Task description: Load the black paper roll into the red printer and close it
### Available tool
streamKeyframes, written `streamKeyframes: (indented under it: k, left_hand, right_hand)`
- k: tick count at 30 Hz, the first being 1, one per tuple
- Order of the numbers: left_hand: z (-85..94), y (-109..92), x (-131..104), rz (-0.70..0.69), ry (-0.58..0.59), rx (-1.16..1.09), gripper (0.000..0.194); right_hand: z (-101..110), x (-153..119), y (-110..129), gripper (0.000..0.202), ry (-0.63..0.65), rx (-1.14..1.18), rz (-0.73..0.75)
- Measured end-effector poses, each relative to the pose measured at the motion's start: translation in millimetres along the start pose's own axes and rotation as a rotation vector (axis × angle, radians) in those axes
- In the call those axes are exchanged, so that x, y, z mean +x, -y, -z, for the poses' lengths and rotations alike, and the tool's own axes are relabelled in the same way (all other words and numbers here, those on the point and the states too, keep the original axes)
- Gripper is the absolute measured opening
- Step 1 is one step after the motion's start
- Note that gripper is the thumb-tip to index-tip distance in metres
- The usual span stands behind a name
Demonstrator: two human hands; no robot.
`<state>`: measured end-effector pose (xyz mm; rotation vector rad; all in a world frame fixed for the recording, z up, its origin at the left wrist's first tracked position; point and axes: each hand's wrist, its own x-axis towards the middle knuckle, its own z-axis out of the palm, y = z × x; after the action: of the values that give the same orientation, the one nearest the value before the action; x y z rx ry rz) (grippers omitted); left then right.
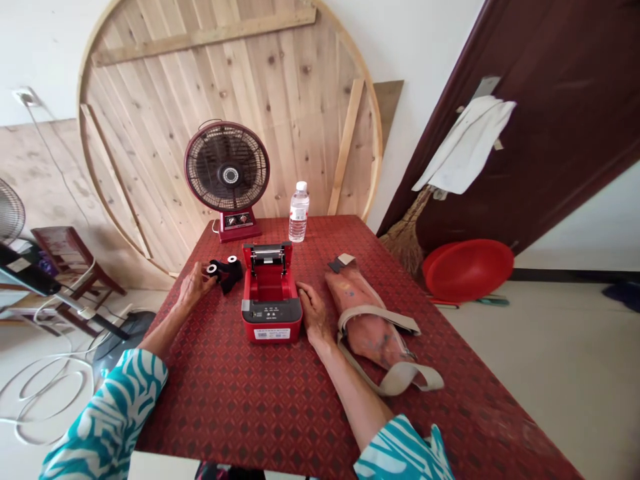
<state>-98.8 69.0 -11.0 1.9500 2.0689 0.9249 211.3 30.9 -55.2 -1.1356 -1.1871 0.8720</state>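
Observation:
A small red and black label printer (273, 312) stands on the table with its lid (268, 257) raised, showing a hollow red inside. My right hand (316, 313) rests against the printer's right side, its fingers stretched along the wall and not wrapped round it. To the left of the printer, my left hand (197, 287) has its fingertips closed on one end of a black ribbon (229, 275). The ribbon is wound on two rolls with white cores, and loose black film lies between them. The undersides of the rolls are hidden.
An orange-red fabric pouch (367, 320) with a beige strap lies right of my right hand. Behind the printer stand a maroon fan (230, 175) and a water bottle (299, 213). A large round wooden board (290, 120) leans on the wall. A red basin (467, 270) is on the floor.

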Motion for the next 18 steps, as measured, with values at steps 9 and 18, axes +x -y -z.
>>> streamKeyframes:
  k: [9,18]
  left_hand:
    - [5.7,4.5,8.3,-0.061,0.056,0.121,0.033]
    - [14.3,-27.0,20.5,-0.181,-0.09,0.08,0.045]
  right_hand:
    - [0.2,0.0,0.1,0.037,0.021,0.009,0.016]
    - [-0.7,0.8,0.2,0.036,0.009,-0.005,0.007]
